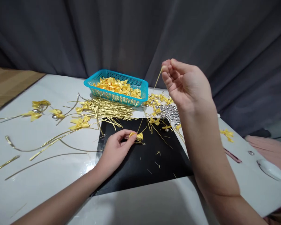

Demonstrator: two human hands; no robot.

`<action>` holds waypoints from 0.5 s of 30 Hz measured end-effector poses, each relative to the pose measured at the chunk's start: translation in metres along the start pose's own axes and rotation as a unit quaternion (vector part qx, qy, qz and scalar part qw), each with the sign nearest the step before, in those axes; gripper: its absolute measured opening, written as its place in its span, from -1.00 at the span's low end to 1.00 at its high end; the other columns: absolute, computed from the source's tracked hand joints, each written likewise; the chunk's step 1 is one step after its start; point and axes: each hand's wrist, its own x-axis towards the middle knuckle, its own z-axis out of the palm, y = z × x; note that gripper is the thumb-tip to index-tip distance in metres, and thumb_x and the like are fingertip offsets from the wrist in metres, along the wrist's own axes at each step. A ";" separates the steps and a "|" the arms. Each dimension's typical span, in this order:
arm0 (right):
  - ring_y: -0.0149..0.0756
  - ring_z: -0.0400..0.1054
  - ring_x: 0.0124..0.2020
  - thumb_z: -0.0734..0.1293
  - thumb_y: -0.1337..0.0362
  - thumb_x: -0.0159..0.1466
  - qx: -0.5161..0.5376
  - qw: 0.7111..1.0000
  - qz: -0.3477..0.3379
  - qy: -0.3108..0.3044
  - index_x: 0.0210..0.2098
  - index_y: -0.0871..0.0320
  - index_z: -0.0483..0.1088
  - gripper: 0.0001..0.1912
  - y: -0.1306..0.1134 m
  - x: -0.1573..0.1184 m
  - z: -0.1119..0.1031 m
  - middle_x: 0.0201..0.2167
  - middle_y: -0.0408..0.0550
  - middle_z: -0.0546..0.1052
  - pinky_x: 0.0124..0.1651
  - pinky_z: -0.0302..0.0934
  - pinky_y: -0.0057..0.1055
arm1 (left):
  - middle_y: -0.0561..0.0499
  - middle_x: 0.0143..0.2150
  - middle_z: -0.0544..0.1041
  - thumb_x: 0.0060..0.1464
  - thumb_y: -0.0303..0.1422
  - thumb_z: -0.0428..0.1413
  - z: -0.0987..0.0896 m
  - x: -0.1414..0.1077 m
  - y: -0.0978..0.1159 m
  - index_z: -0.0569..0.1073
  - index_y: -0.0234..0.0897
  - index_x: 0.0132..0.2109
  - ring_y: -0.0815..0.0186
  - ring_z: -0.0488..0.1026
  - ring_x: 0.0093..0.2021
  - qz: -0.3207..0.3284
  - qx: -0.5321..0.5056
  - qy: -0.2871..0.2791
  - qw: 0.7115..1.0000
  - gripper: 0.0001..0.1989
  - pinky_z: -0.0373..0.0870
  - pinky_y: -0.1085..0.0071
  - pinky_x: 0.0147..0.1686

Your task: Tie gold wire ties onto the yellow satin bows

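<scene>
Low over the black mat (142,168), my left hand (119,147) pinches a small yellow ribbon bow (139,136) between thumb and fingers. Thin gold strands stick out around this bow. My right hand (184,81) is raised high at the right, its fingertips closed on the end of a thin gold cord (157,80). That cord slants down and left toward the bow; where it meets the bow is hard to make out. Bits of cut cord (158,152) lie on the mat.
A blue basket (144,86) full of yellow bows (117,87) stands at the back. Before it lies a heap of gold cords (110,109). Silver beads (170,112) are piled behind my right forearm. Pink-handled tweezers (233,155) and a white mouse-shaped object (270,168) lie right.
</scene>
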 end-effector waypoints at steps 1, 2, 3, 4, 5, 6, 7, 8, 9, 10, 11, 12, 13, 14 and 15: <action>-0.31 0.40 -0.04 0.18 0.31 0.25 0.035 0.999 0.017 0.021 -0.51 0.08 0.29 -0.80 0.002 0.001 0.000 -0.32 -0.05 0.53 -0.02 0.37 -0.42 | -0.04 -0.34 0.57 -0.04 -0.27 0.16 0.000 0.000 0.000 0.53 -0.27 -0.34 0.28 0.48 -0.30 -0.001 -0.001 0.001 1.000 -0.84 0.43 0.37 -0.27; -0.31 0.40 -0.05 0.19 0.31 0.24 0.068 0.996 0.037 0.040 -0.49 0.08 0.29 -0.82 0.002 0.000 0.000 -0.32 -0.05 0.53 -0.03 0.37 -0.42 | -0.04 -0.34 0.57 -0.05 -0.27 0.17 0.000 0.000 0.001 0.53 -0.27 -0.34 0.28 0.49 -0.30 -0.003 -0.003 0.003 1.000 -0.84 0.43 0.37 -0.27; -0.31 0.41 -0.06 0.19 0.32 0.24 0.081 0.994 0.045 0.055 -0.49 0.08 0.29 -0.83 0.001 -0.001 0.002 -0.33 -0.05 0.52 -0.04 0.37 -0.43 | -0.04 -0.34 0.58 -0.05 -0.28 0.17 0.000 -0.001 0.001 0.53 -0.27 -0.34 0.29 0.49 -0.30 -0.006 -0.005 0.004 1.000 -0.84 0.43 0.38 -0.27; -0.32 0.41 -0.09 0.18 0.32 0.24 0.088 0.992 0.053 0.069 -0.50 0.08 0.28 -0.82 -0.001 -0.002 0.004 -0.34 -0.05 0.52 -0.05 0.37 -0.43 | -0.04 -0.35 0.58 -0.05 -0.29 0.17 0.000 -0.001 0.002 0.53 -0.27 -0.34 0.29 0.49 -0.31 -0.010 -0.008 0.004 1.000 -0.85 0.43 0.38 -0.27; -0.33 0.42 -0.11 0.17 0.34 0.24 0.097 0.990 0.062 0.081 -0.51 0.09 0.28 -0.80 -0.003 -0.004 0.007 -0.34 -0.05 0.52 -0.05 0.36 -0.45 | -0.04 -0.35 0.58 -0.06 -0.30 0.17 0.000 -0.001 0.003 0.54 -0.28 -0.34 0.29 0.49 -0.31 -0.015 -0.013 0.005 1.000 -0.85 0.43 0.39 -0.27; -0.35 0.43 -0.13 0.16 0.35 0.25 0.106 0.988 0.069 0.089 -0.52 0.09 0.28 -0.79 -0.005 -0.006 0.009 -0.34 -0.05 0.52 -0.06 0.36 -0.47 | -0.04 -0.35 0.59 -0.06 -0.31 0.17 0.000 -0.001 0.003 0.54 -0.28 -0.34 0.29 0.49 -0.31 -0.019 -0.018 0.007 1.000 -0.86 0.42 0.38 -0.26; -0.36 0.43 -0.15 0.16 0.35 0.25 0.112 0.987 0.074 0.092 -0.53 0.09 0.28 -0.77 -0.007 -0.007 0.011 -0.34 -0.05 0.52 -0.07 0.36 -0.49 | -0.04 -0.35 0.59 -0.07 -0.31 0.18 -0.001 -0.001 0.004 0.54 -0.29 -0.34 0.29 0.49 -0.31 -0.022 -0.024 0.010 0.999 -0.86 0.42 0.37 -0.25; -0.37 0.43 -0.15 0.16 0.36 0.25 0.116 0.986 0.079 0.091 -0.53 0.10 0.28 -0.77 -0.009 -0.008 0.013 -0.33 -0.06 0.52 -0.07 0.35 -0.51 | -0.04 -0.35 0.59 -0.07 -0.31 0.17 -0.001 -0.001 0.004 0.54 -0.29 -0.34 0.29 0.49 -0.31 -0.025 -0.029 0.012 0.999 -0.85 0.41 0.37 -0.24; -0.38 0.43 -0.15 0.16 0.36 0.26 0.118 0.986 0.083 0.088 -0.53 0.10 0.28 -0.77 -0.010 -0.009 0.015 -0.32 -0.06 0.52 -0.07 0.35 -0.52 | -0.04 -0.35 0.59 -0.07 -0.32 0.17 -0.001 -0.001 0.005 0.54 -0.29 -0.34 0.29 0.49 -0.30 -0.026 -0.034 0.015 0.999 -0.85 0.41 0.37 -0.23; -0.38 0.43 -0.15 0.17 0.36 0.26 0.119 0.985 0.088 0.086 -0.53 0.10 0.28 -0.76 -0.010 -0.009 0.016 -0.31 -0.07 0.52 -0.07 0.35 -0.52 | -0.04 -0.34 0.58 -0.07 -0.32 0.17 -0.001 -0.001 0.005 0.54 -0.30 -0.34 0.30 0.48 -0.30 -0.029 -0.038 0.016 0.999 -0.85 0.40 0.37 -0.22; -0.38 0.43 -0.15 0.17 0.36 0.26 0.119 0.985 0.094 0.086 -0.53 0.10 0.27 -0.76 -0.010 -0.010 0.017 -0.31 -0.07 0.52 -0.07 0.35 -0.53 | -0.04 -0.34 0.58 -0.07 -0.32 0.17 -0.001 0.000 0.005 0.54 -0.30 -0.35 0.30 0.48 -0.30 -0.032 -0.042 0.018 0.998 -0.86 0.39 0.37 -0.21; -0.39 0.43 -0.15 0.17 0.36 0.27 0.119 0.984 0.102 0.088 -0.54 0.10 0.27 -0.75 -0.011 -0.011 0.018 -0.32 -0.07 0.52 -0.07 0.35 -0.53 | -0.04 -0.34 0.58 -0.07 -0.33 0.17 -0.001 0.000 0.005 0.54 -0.30 -0.35 0.30 0.48 -0.30 -0.037 -0.047 0.019 0.998 -0.86 0.39 0.38 -0.22; -0.39 0.43 -0.15 0.17 0.37 0.27 0.120 0.983 0.108 0.089 -0.54 0.11 0.27 -0.75 -0.011 -0.011 0.018 -0.33 -0.07 0.52 -0.07 0.35 -0.53 | -0.03 -0.35 0.58 -0.07 -0.32 0.17 -0.001 0.000 0.005 0.54 -0.30 -0.35 0.31 0.47 -0.31 -0.040 -0.051 0.019 0.998 -0.86 0.39 0.38 -0.23; -0.38 0.44 -0.15 0.18 0.38 0.27 0.121 0.982 0.112 0.090 -0.55 0.11 0.28 -0.74 -0.011 -0.011 0.019 -0.34 -0.07 0.52 -0.07 0.36 -0.53 | -0.02 -0.36 0.58 -0.08 -0.32 0.17 -0.001 0.000 0.004 0.54 -0.30 -0.36 0.31 0.47 -0.31 -0.041 -0.053 0.019 0.998 -0.86 0.38 0.39 -0.23; -0.38 0.44 -0.16 0.18 0.38 0.26 0.123 0.982 0.114 0.093 -0.56 0.11 0.28 -0.74 -0.011 -0.012 0.020 -0.35 -0.07 0.52 -0.06 0.36 -0.52 | -0.02 -0.37 0.57 -0.08 -0.30 0.18 -0.001 0.000 0.004 0.53 -0.30 -0.37 0.31 0.47 -0.32 -0.040 -0.054 0.019 0.998 -0.86 0.38 0.39 -0.24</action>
